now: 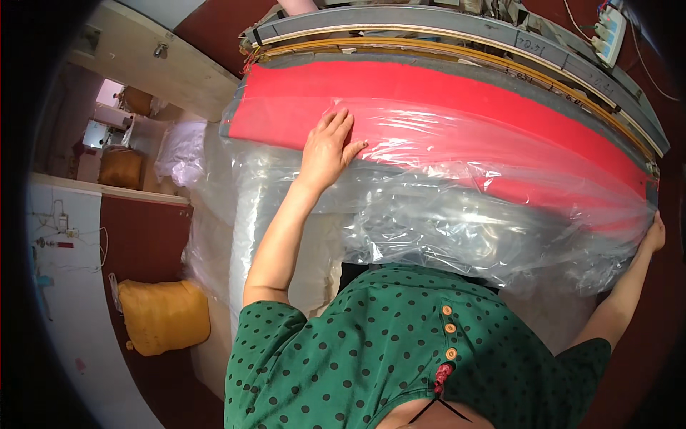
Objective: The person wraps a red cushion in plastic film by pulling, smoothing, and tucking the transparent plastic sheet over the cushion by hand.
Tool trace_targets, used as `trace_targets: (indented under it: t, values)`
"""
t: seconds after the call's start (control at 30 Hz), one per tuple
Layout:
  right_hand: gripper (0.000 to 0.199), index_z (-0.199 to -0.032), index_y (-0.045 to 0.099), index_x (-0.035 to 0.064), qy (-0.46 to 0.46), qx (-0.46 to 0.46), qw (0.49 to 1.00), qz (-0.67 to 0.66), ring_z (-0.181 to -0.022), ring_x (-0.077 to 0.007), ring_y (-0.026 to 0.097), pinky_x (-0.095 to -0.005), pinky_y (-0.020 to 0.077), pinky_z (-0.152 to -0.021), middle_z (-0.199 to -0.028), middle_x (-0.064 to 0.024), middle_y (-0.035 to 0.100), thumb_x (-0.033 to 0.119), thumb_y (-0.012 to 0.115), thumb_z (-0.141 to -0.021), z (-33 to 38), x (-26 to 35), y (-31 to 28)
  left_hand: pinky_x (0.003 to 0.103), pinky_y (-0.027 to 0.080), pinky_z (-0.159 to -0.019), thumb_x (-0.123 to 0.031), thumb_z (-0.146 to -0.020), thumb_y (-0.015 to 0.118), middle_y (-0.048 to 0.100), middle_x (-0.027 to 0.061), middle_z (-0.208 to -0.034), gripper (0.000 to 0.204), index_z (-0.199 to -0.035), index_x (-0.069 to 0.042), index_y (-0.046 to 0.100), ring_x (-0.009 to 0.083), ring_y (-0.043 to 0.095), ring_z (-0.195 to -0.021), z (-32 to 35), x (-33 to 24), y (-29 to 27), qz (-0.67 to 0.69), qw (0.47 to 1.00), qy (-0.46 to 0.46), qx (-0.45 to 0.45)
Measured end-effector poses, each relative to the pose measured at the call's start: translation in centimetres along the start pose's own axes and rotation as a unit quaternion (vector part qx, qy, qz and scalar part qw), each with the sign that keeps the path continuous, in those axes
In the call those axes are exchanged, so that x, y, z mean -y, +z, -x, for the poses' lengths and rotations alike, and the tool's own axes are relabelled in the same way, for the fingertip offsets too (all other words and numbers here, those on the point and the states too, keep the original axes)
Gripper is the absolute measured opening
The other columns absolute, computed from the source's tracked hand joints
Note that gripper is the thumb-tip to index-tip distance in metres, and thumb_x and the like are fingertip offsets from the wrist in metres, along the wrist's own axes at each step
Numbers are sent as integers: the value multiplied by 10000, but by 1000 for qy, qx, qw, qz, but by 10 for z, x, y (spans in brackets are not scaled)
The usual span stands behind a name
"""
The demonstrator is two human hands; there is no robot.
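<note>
A clear plastic film (421,132) lies across a long red panel (343,82) and hangs down in creases toward my body. My left hand (329,149) rests flat on the film over the left part of the panel, its fingers stretched out and the thumb apart. At the panel's far right end, my right hand (654,232) is closed at the edge of the film, which is drawn tight toward it. Its fingertips are partly hidden.
Behind the panel run a curved-looking grey metal beam (457,32) and yellow rails (400,43). A white power strip (609,36) with wires is at the far right. A yellow bundle (166,317) sits at left, below an open door (157,53). Another person's arm (296,6) shows at the top.
</note>
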State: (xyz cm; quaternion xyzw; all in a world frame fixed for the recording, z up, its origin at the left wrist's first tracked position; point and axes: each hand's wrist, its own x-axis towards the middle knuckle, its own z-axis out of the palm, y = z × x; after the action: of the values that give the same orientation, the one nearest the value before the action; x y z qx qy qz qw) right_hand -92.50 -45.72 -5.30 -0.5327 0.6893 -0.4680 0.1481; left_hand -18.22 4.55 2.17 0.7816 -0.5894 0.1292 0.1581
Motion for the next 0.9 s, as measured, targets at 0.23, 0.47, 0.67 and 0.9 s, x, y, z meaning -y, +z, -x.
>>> trace_targets:
  t: [0.23,0.47,0.67,0.9]
  values:
    - [374,-957,617,-5,85,-18,983,-163,-834,-150,556,-257,440,-766,-920,-69,616,296,675,-744,30,52,-37,389,437,-656,-262,-710,659,597,125,-730,272,-703,0,588,302,535,-775,-24,14,3,43,993,-94,-60]
    - [409,-959,610,-8,8,-77,975,-207,-828,-141,551,-261,434,-778,-918,-71,615,314,698,-722,42,62,-86,347,447,-674,-136,-650,709,590,126,-802,252,-839,-23,586,265,554,-805,-42,25,14,127,961,-145,-200]
    - [437,-923,630,1,-53,-89,990,93,-799,-134,558,-255,439,-744,-884,-75,628,389,670,-726,21,51,-90,339,441,-692,-146,-728,625,579,129,-811,190,-847,-14,558,269,542,-786,-48,39,7,93,988,-120,13]
    - [442,-794,640,8,-130,-122,980,89,-731,-278,598,-364,440,-715,-752,-118,644,430,509,-807,47,149,59,238,372,-516,-144,-848,449,460,18,-630,144,-749,-39,456,92,431,-570,-106,103,18,444,800,-280,-290]
